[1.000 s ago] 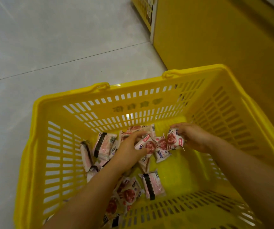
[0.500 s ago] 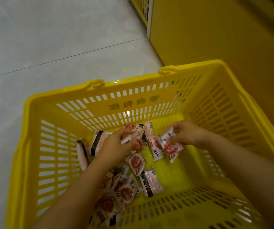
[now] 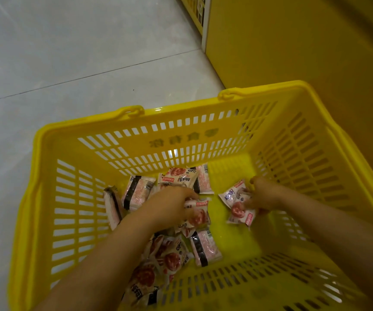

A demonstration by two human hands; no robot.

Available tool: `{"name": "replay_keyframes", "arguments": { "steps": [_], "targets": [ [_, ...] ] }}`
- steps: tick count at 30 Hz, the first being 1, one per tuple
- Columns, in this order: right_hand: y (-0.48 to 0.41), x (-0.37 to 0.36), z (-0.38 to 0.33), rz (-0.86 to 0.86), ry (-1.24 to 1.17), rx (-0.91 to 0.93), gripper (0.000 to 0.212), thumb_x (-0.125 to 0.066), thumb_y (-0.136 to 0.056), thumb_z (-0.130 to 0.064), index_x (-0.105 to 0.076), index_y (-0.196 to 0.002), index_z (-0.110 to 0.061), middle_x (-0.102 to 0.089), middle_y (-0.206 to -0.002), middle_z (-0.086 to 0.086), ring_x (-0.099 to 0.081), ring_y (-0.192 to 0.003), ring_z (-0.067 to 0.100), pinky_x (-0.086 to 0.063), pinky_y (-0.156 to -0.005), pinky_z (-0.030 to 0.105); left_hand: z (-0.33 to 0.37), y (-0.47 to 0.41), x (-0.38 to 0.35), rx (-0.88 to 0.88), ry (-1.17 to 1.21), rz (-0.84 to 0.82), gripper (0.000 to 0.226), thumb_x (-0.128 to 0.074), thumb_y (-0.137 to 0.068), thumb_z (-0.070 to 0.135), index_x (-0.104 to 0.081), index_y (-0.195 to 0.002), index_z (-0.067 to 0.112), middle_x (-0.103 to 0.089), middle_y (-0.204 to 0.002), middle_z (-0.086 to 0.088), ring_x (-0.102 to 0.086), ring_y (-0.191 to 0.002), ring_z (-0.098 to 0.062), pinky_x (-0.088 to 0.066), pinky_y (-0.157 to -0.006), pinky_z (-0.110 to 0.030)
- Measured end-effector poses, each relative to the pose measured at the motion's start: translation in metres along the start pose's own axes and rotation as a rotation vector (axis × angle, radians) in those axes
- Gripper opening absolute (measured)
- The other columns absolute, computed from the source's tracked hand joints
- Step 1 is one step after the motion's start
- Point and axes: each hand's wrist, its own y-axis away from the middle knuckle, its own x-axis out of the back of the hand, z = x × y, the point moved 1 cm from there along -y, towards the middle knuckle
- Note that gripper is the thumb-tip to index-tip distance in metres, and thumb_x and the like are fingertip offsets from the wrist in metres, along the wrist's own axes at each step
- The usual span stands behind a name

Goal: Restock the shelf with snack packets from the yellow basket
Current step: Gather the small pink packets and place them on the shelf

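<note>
Head view: looking straight down into a yellow basket (image 3: 181, 142) that stands on a pale tiled floor (image 3: 68, 52), close against the plain yellow side panel (image 3: 293, 46) of a store unit. Both bare forearms reach deep inside, since the stock lies low on the basket's bottom.

The left hand (image 3: 172, 207) is curled over a packet (image 3: 199, 217) near the middle, with the fingers closed round it. Blur hides the fingertips, so it may be holding more than one. The right hand (image 3: 264, 196) pinches a second packet (image 3: 237, 206) by its right edge between thumb and fingers. This one is tilted, with its printed face up.

The other packets are white and pink with a round red picture. They lie in a loose heap (image 3: 169, 263) across the left half of the bottom, under and around the left arm. Several lie face down, showing a black strip. The right half is bare yellow plastic.

A sliver of shelf (image 3: 195, 10) shows at the top edge, well apart from the hands.

The step looks like gathering: each hand takes its own load, probably so that more goes to the shelf in one trip. Most of the stock is yet to be moved.
</note>
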Motion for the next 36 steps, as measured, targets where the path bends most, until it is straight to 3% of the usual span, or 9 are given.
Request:
{"name": "replay_keyframes", "arguments": {
  "steps": [3,7,11,14,19,21,24,30,36],
  "targets": [
    [0.007,0.009,0.0,-0.008,0.112,0.006,0.054,-0.079,-0.078,-0.02,-0.053,-0.123,-0.003,-0.063,-0.118,0.014,-0.066,-0.096,0.025,-0.056,-0.081,0.033,-0.003,-0.011,-0.005,-0.011,-0.16,-0.1,0.037,-0.058,-0.094,0.024,-0.056,-0.131,0.024,-0.056,-0.133,0.0,-0.053,-0.117,-0.018,-0.044,-0.092,-0.031],
    [0.009,0.016,-0.017,0.023,0.203,0.264,0.033,-0.075,-0.077,-0.017,-0.065,-0.108,-0.012,-0.069,-0.098,0.009,-0.062,-0.079,0.018,-0.048,-0.064,0.026,-0.015,-0.013,-0.003,-0.036,-0.219,-0.171,0.042,-0.061,-0.092,0.03,-0.055,-0.133,0.023,-0.039,-0.149,0.003,-0.029,-0.137,-0.022,-0.029,-0.11,-0.038],
    [-0.001,-0.01,-0.028,0.083,0.735,0.496,0.035,-0.063,-0.086,-0.027,-0.063,-0.121,-0.028,-0.054,-0.121,0.006,-0.043,-0.117,0.027,-0.041,-0.091,0.033,-0.016,-0.012,-0.003,-0.019,-0.295,-0.199,0.043,-0.061,-0.09,0.037,-0.052,-0.132,0.029,-0.045,-0.142,0.004,-0.032,-0.131,-0.024,-0.036,-0.103,-0.04],
    [-0.011,-0.022,-0.021,0.091,0.845,0.473,0.046,-0.06,-0.09,-0.026,-0.047,-0.134,-0.025,-0.031,-0.142,0.009,-0.027,-0.134,0.031,-0.034,-0.103,0.042,-0.015,-0.011,-0.003,-0.042,-0.448,-0.229,0.044,-0.061,-0.088,0.046,-0.052,-0.129,0.033,-0.052,-0.131,0.003,-0.034,-0.126,-0.025,-0.034,-0.1,-0.042],
    [-0.016,-0.026,-0.004,0.106,0.709,0.372,0.071,-0.07,-0.083,-0.033,-0.029,-0.14,-0.018,-0.04,-0.138,0.01,-0.043,-0.125,0.03,-0.041,-0.094,0.039,-0.015,-0.005,-0.005,-0.051,-0.441,-0.244,0.037,-0.062,-0.087,0.043,-0.053,-0.119,0.027,-0.056,-0.115,0.001,-0.046,-0.106,-0.019,-0.037,-0.081,-0.032],
    [-0.017,-0.025,0.0,0.111,0.657,0.32,0.078,-0.075,-0.076,-0.044,-0.034,-0.136,-0.017,-0.045,-0.132,0.01,-0.046,-0.12,0.029,-0.043,-0.094,0.037,-0.013,-0.005,-0.006,-0.037,-0.371,-0.25,0.032,-0.064,-0.088,0.034,-0.052,-0.116,0.023,-0.055,-0.113,-0.001,-0.045,-0.09,-0.015,-0.037,-0.074,-0.028],
    [-0.016,-0.023,0.002,0.06,0.69,0.281,0.065,-0.074,-0.072,-0.054,-0.052,-0.12,-0.016,-0.049,-0.122,0.01,-0.048,-0.112,0.027,-0.044,-0.092,0.034,-0.009,-0.004,-0.008,-0.022,-0.332,-0.274,0.031,-0.065,-0.088,0.027,-0.052,-0.115,0.021,-0.051,-0.113,-0.003,-0.043,-0.087,-0.015,-0.037,-0.073,-0.027],
    [-0.007,-0.022,0.005,-0.075,0.474,0.251,0.065,-0.076,-0.077,-0.035,-0.043,-0.128,-0.012,-0.053,-0.126,0.011,-0.057,-0.111,0.028,-0.047,-0.08,0.031,-0.008,-0.001,-0.002,0.028,-0.172,-0.238,0.021,-0.063,-0.089,0.028,-0.049,-0.104,0.027,-0.049,-0.093,0.008,-0.046,-0.076,-0.007,-0.037,-0.063,-0.021],
    [0.018,0.016,-0.011,-0.127,-0.523,0.302,0.036,-0.077,-0.075,-0.025,-0.064,-0.103,-0.008,-0.075,-0.091,0.007,-0.072,-0.083,0.02,-0.054,-0.062,0.022,-0.008,0.006,0.027,0.136,0.67,0.095,0.024,-0.066,-0.088,0.032,-0.055,-0.108,0.024,-0.066,-0.096,0.005,-0.069,-0.071,-0.005,-0.053,-0.056,-0.02]
  ]
}}
